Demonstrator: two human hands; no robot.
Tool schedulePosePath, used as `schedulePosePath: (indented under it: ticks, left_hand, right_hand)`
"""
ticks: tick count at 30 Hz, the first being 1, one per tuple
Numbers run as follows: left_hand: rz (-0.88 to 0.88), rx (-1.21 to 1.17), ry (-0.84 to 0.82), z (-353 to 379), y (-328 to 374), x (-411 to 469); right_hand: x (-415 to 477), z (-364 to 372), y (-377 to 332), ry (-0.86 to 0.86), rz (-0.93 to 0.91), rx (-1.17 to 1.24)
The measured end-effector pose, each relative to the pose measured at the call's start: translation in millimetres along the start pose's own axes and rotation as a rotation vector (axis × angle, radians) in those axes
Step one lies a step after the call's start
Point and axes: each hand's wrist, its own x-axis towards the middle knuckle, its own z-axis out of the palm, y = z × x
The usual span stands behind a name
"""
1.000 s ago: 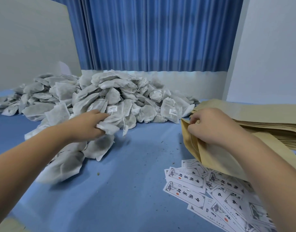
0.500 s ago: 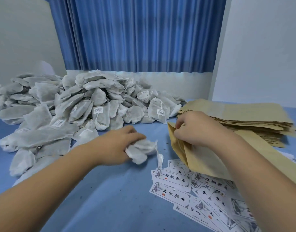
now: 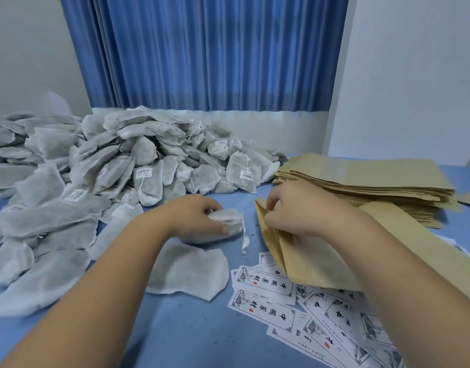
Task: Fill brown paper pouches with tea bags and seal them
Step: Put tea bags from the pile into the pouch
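Observation:
My left hand [image 3: 195,217] grips a bunched white tea bag [image 3: 228,221] just above the blue table, a short way left of the pouch mouth. My right hand [image 3: 297,211] pinches the open top edge of a brown paper pouch [image 3: 316,261], which lies slanted toward the lower right under my forearm. A big heap of grey-white tea bags [image 3: 117,166] covers the left and middle back of the table. One flat tea bag [image 3: 188,272] lies below my left hand.
A stack of flat brown pouches [image 3: 374,181] sits at the right back. Several printed white labels [image 3: 281,309] are spread at the lower right, partly under the held pouch. Blue table surface [image 3: 191,335] shows in front. A blue curtain and white walls stand behind.
My left hand pulled a tea bag out of the heap and carried it right, close to the pouch. My right hand kept its pinch on the pouch edge.

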Motion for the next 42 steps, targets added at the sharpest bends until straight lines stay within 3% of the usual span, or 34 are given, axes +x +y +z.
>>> schedulePosePath:
  ticks: [6, 11, 18, 24, 28, 34, 42]
  left_hand:
    - [0.087, -0.734, 0.225, 12.0, -1.9, -12.5]
    - [0.150, -0.892, 0.183, 17.0, 4.6, -20.5]
    - [0.260, -1.133, 0.160, 20.3, 11.9, -20.2]
    - [0.215, -1.207, 0.252, 21.4, 14.1, -20.3]
    - [0.196, -1.180, 0.286, 22.8, 16.5, -20.2]
    - [0.103, -1.124, 0.343, 28.7, 20.2, -17.1]
    - [0.061, -1.136, 0.418, 31.1, 25.4, -17.1]
  right_hand:
    - [1.3, 8.9, -0.2, -0.051, -0.035, -0.077]
    - [1.3, 1.5, 3.4, -0.072, -0.072, -0.041]
    - [-6.4, -24.2, 10.3, -0.276, -0.170, 0.714]
    - [-7.5, -24.3, 6.0, -0.307, -0.157, 0.991]
    - [-5.2, -18.2, 0.5, -0.118, -0.073, 1.104]
    - [-2.7, -11.6, -8.4, 0.256, 0.032, 0.931]
    - [-4.6, 3.1, -19.5, 0.534, -0.217, 0.529]
